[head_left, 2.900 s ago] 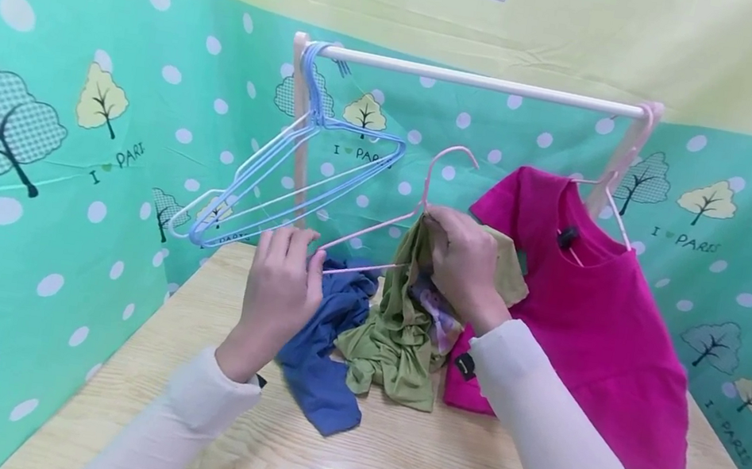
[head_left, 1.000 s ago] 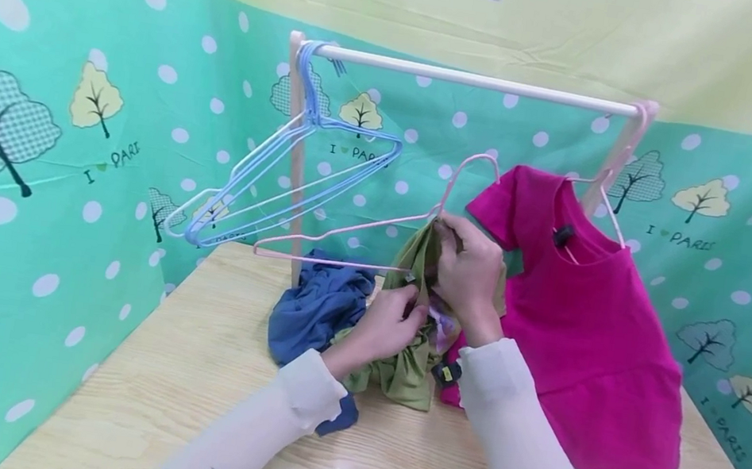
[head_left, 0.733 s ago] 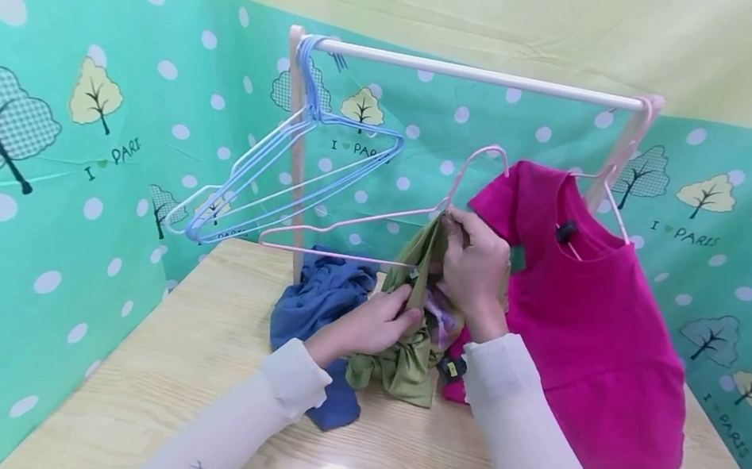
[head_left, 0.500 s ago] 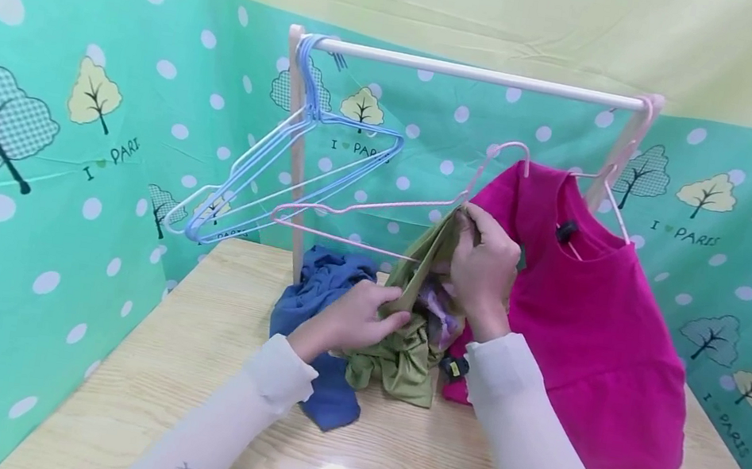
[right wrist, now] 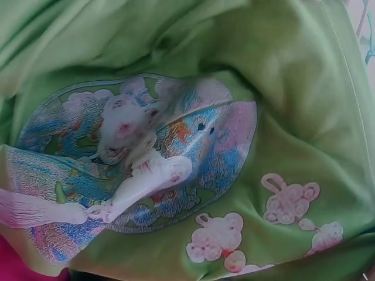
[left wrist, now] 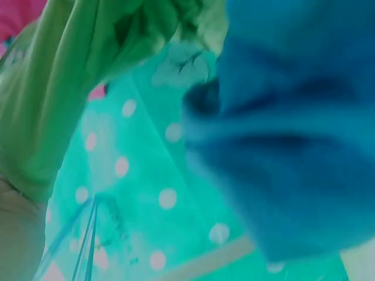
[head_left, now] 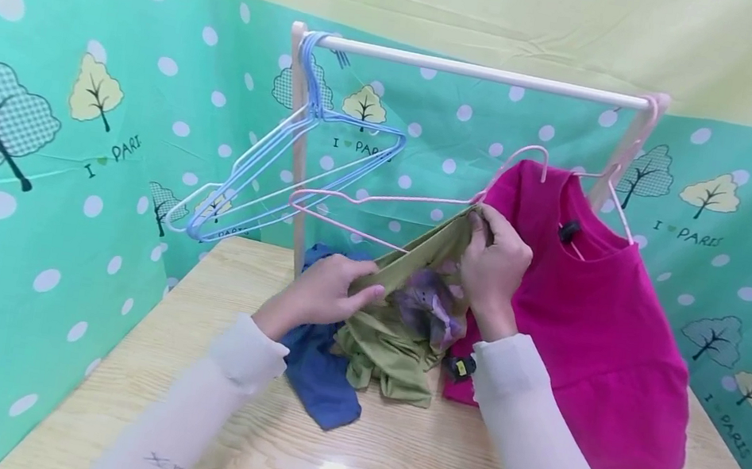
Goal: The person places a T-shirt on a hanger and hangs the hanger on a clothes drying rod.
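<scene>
In the head view, my left hand (head_left: 325,291) pinches the collar edge of an olive-green shirt (head_left: 395,357) and stretches it to the left. My right hand (head_left: 496,263) grips the other side of that collar, right below the hook of a pink hanger (head_left: 388,199). The hanger's left arm sticks out bare over the collar, while its lower bar runs into the neck opening; its right end is hidden. Most of the shirt hangs bunched down to the table. Close up in the right wrist view, a colourful cartoon print (right wrist: 146,158) shows on the shirt's front.
A rack with a white bar (head_left: 478,71) stands behind. Several blue and white hangers (head_left: 310,109) hang at its left end. A magenta top (head_left: 592,337) hangs on the right. A crumpled blue garment (head_left: 325,388) lies on the wooden table (head_left: 234,423).
My left hand let go of the hanger's left end, took the collar edge and has drawn it leftward. The right hand and hanger hook have shifted right, with the hanger's lower bar now tilted.
</scene>
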A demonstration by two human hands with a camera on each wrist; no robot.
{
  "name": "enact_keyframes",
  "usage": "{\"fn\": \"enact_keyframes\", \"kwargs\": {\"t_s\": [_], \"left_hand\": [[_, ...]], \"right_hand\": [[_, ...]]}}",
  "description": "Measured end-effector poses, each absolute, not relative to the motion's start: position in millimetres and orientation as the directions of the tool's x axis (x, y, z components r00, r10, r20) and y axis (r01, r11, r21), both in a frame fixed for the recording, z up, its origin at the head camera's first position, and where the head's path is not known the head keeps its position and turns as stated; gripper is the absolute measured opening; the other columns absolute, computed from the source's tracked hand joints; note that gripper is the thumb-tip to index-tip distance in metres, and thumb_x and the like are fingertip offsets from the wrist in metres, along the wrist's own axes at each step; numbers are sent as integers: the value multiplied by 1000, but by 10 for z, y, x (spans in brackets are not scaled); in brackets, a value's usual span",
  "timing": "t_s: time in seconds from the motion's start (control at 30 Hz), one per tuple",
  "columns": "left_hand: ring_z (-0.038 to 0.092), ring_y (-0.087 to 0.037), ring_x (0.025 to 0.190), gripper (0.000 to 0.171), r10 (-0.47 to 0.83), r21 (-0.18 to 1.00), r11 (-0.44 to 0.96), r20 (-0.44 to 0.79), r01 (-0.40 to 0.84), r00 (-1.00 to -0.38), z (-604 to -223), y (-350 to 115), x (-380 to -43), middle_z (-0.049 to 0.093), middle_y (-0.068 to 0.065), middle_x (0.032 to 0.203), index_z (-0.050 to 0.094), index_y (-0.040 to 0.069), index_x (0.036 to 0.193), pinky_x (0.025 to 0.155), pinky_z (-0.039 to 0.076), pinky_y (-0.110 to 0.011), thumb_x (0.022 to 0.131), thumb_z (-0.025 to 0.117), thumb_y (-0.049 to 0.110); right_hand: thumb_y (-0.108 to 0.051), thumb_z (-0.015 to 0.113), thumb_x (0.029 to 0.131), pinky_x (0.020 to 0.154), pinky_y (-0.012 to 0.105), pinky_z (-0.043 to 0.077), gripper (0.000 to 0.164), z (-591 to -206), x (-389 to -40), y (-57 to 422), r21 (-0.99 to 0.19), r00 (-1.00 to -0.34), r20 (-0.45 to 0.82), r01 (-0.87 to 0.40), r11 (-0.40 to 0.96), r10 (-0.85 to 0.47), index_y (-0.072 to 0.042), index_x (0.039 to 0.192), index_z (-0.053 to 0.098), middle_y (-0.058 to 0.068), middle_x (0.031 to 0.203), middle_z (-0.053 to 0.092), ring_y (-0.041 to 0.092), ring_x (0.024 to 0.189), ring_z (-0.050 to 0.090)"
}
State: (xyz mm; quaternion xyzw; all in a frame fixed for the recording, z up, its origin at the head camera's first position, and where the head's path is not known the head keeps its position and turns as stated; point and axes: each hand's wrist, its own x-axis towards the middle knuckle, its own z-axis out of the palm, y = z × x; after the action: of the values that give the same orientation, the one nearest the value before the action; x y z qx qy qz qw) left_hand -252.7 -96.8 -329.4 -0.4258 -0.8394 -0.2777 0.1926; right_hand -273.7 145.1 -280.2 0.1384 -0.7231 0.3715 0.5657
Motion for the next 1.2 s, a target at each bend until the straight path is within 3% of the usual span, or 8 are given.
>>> {"fn": "enact_keyframes", "kwargs": {"t_s": [0.13,0.3,0.43,0.63,0.9,1.03,1.2], "left_hand": [[42,-5,47,15,554,265,543,600,797,-577,-3165,-1116,-2515,49,11,59,65,15,96,51,40,-26,94,59,29],[42,-6,50,16,514,207,580,657,788,-551,-3049,-1239,-2480,54,8,63,67,13,95,53,40,-27,93,60,28],[52,-9,62,15,509,151,592,691,791,-513,-2990,-1312,-2433,65,2,79,67,10,97,61,45,-29,92,61,23],[65,-19,83,12,508,44,568,767,822,-392,-2891,-1420,-2389,69,-5,90,68,6,96,72,52,-35,89,65,15],[62,-18,69,7,477,-68,522,850,850,-225,-2665,-1537,-2330,68,-6,81,70,3,89,62,50,-32,82,70,5],[62,-17,69,9,479,-74,508,852,858,-210,-2585,-1566,-2316,68,-6,81,70,3,89,61,50,-31,80,71,3],[63,-16,71,7,491,-47,512,836,858,-247,-2550,-1538,-2291,68,-4,82,70,5,90,63,51,-30,82,70,5]], "right_hand": [[-15,66,89,82,36,52,17,-2826,-2734,1480,-384,-334,918,-608,695,215,-5,100,74,7,95,72,19,86,68],[-16,66,90,80,36,53,16,-2859,-2742,1522,-383,-357,912,-567,729,201,-5,100,74,8,94,72,21,86,69],[-16,64,91,78,40,52,15,-2895,-2762,1568,-372,-374,910,-544,752,180,-7,99,74,8,94,72,25,86,69],[-13,65,90,76,45,51,14,-2951,-2778,1638,-361,-393,906,-528,769,155,-6,99,73,10,94,72,30,85,68],[-10,67,88,75,46,50,13,-2994,-2755,1668,-358,-406,902,-513,780,147,-6,98,74,9,94,72,30,84,68],[-10,66,88,73,46,50,12,-3011,-2741,1676,-354,-412,900,-507,786,141,-7,97,74,9,93,72,30,83,68],[-8,68,86,74,45,50,13,-3057,-2744,1681,-360,-420,898,-521,774,134,-8,97,75,8,94,72,29,84,68]]}}
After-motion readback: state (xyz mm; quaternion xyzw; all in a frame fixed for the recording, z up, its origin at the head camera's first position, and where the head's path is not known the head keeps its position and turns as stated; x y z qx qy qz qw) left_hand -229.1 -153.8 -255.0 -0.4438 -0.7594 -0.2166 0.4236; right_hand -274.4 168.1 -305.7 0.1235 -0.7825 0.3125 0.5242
